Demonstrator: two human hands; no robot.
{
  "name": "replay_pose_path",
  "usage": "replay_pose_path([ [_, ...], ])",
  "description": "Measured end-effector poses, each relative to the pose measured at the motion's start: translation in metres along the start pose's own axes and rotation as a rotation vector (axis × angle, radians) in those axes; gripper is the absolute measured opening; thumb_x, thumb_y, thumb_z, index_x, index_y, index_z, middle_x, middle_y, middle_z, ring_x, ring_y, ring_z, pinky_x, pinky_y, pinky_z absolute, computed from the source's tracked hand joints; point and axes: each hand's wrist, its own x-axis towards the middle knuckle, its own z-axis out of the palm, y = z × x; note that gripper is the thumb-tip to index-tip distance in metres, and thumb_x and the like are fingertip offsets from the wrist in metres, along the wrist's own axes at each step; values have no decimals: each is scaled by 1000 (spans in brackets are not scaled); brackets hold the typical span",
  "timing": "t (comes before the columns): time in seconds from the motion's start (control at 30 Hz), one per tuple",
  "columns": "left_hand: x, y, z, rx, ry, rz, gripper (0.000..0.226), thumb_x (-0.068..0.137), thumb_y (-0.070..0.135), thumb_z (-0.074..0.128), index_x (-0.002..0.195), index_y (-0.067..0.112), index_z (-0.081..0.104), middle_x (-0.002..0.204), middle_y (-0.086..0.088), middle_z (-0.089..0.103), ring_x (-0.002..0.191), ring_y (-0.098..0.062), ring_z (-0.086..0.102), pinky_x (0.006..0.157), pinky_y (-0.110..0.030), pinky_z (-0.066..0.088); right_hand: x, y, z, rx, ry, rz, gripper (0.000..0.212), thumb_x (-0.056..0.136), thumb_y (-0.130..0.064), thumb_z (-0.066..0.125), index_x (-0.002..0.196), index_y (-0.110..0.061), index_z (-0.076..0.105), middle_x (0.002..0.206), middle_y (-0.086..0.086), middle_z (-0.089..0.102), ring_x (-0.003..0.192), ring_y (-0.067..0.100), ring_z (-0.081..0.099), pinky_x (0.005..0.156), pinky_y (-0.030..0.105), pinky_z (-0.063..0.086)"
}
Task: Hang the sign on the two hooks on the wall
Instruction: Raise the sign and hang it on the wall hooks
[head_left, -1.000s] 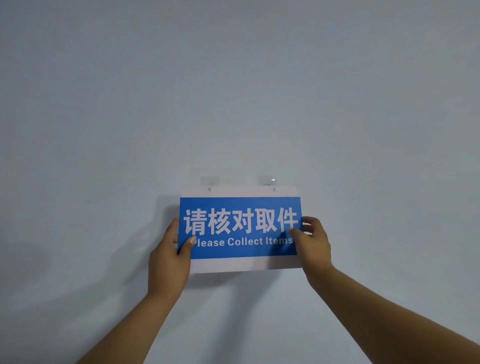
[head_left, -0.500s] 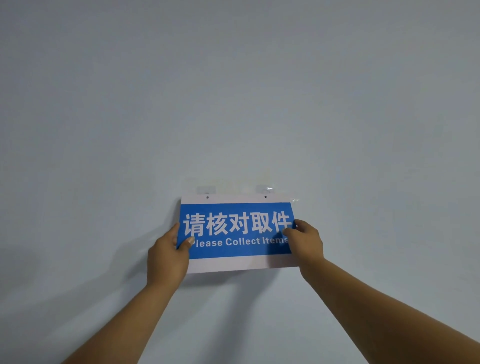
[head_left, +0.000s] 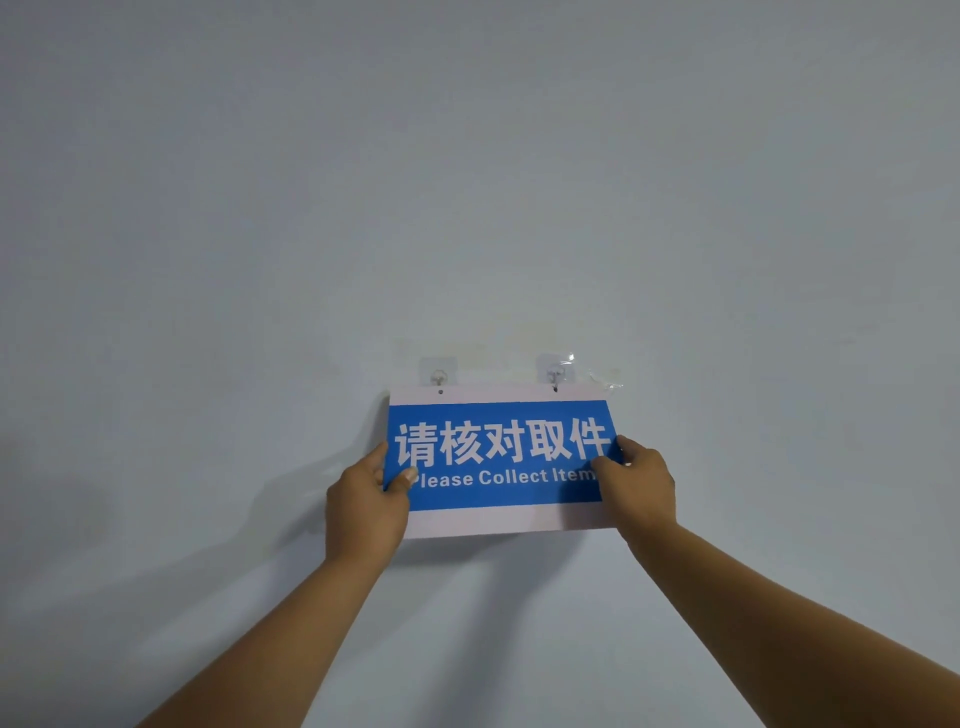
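A blue and white sign with white lettering is held flat against the wall. My left hand grips its left edge, thumb on the front. My right hand grips its right edge and covers the end of the text. Two clear adhesive hooks are stuck on the wall just above the sign's top edge: the left hook and the right hook. The sign's left hole sits just below the left hook. The right hook's tip overlaps the sign's top edge at the right hole.
The plain pale grey wall fills the whole view. A scrap of clear film sticks out beside the right hook. Shadows of my arms fall on the wall below and to the left.
The sign has come down a little relative to the hooks, so both hooks now show fully above its top edge. Both hands keep the same grip.
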Motion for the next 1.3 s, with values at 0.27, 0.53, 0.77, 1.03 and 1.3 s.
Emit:
replay_pose_path([
  [0.27, 19, 8, -7, 22, 7, -12, 41, 91, 23, 66, 131, 23, 59, 105, 1, 72, 81, -17, 66, 65, -30, 56, 0, 0, 5, -2, 1, 0, 38, 94, -14, 58, 131, -9, 58, 107, 4, 59, 93, 26, 58, 77, 41, 53],
  [0.53, 29, 8, -6, 82, 9, -83, 50, 91, 30, 66, 138, 22, 54, 124, -4, 67, 97, -24, 69, 61, -28, 54, -2, 7, 6, -20, -12, -13, 43, 94, -15, 61, 136, -11, 56, 107, -1, 54, 93, 25, 59, 76, 38, 53],
  [0.77, 36, 16, -11, 133, -1, -112, 52, 89, 33, 66, 139, 25, 53, 127, -2, 66, 95, -25, 69, 75, -39, 58, -3, 6, 6, -3, -18, -4, 44, 93, -16, 62, 137, -11, 56, 107, 0, 55, 93, 24, 59, 75, 37, 54],
  [1.03, 16, -1, 6, 64, 19, -188, 51, 88, 30, 67, 138, 22, 54, 130, -4, 64, 92, -22, 66, 73, -35, 57, 3, 7, -5, -24, 6, -51, 37, 93, -13, 57, 129, -9, 61, 91, -7, 58, 88, 24, 60, 78, 46, 57],
  [1.3, 1, -7, 21, 119, 78, -149, 44, 92, 25, 60, 133, 29, 47, 99, 9, 61, 86, -24, 65, 70, -36, 55, 14, 26, 2, -81, -60, -31, 49, 93, -21, 58, 142, -21, 50, 124, 7, 65, 98, 24, 60, 74, 39, 54],
])
